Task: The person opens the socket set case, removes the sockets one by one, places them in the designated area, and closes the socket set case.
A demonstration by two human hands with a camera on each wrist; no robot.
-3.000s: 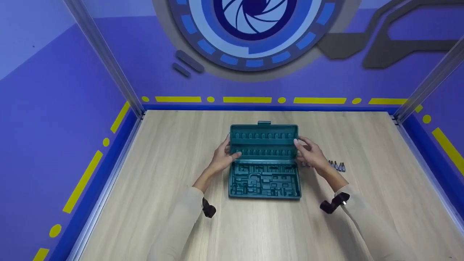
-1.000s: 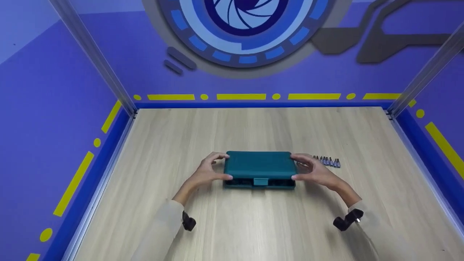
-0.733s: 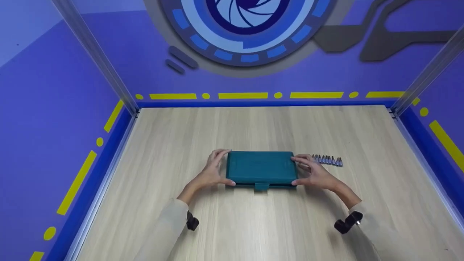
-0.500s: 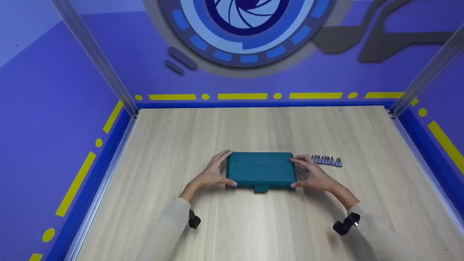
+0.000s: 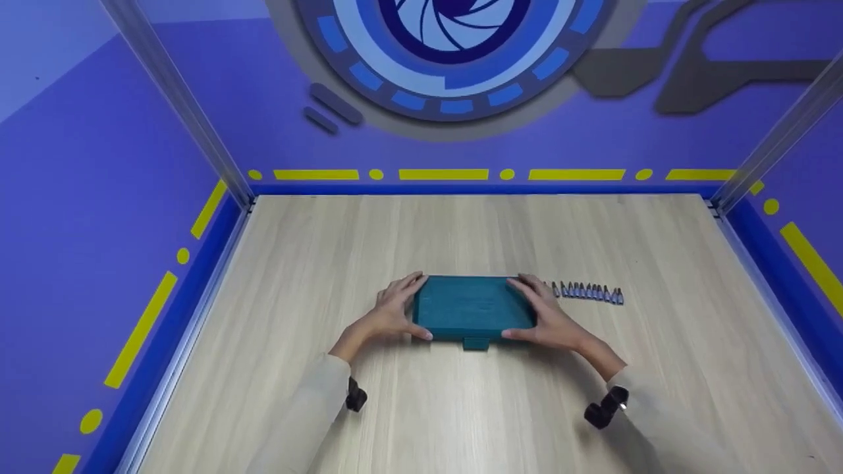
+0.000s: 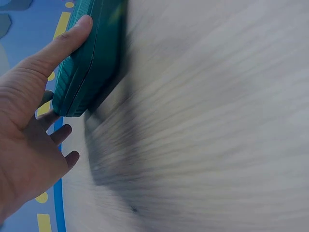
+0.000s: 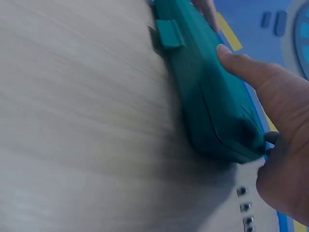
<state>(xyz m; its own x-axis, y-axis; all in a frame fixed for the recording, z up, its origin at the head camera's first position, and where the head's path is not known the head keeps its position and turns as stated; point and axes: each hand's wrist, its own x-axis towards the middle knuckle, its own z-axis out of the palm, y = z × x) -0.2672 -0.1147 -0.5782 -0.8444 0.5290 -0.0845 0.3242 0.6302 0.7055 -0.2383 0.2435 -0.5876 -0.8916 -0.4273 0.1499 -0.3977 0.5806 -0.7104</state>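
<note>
A closed teal plastic case [image 5: 471, 309] lies flat on the wooden table [image 5: 461, 408], its latch tab [image 5: 475, 343] on the near edge. My left hand [image 5: 400, 309] holds the case's left end, thumb on the near side and fingers at the far side. My right hand [image 5: 537, 315] lies over the right end and grips it the same way. In the left wrist view, the thumb [image 6: 63, 46] runs along the case [image 6: 89, 53]. In the right wrist view, the thumb [image 7: 246, 65] presses the case [image 7: 207, 101] near its latch tab [image 7: 170, 34].
A row of several small metal bits [image 5: 586, 292] lies on the table just right of the case, also seen as the bits [image 7: 245, 208] in the right wrist view. Blue walls with metal posts [image 5: 178, 99] enclose the table on three sides.
The lid, open three seconds ago, has been folded down onto the base. In the last half second my right hand slid left over the case's right end, uncovering more of the bits.
</note>
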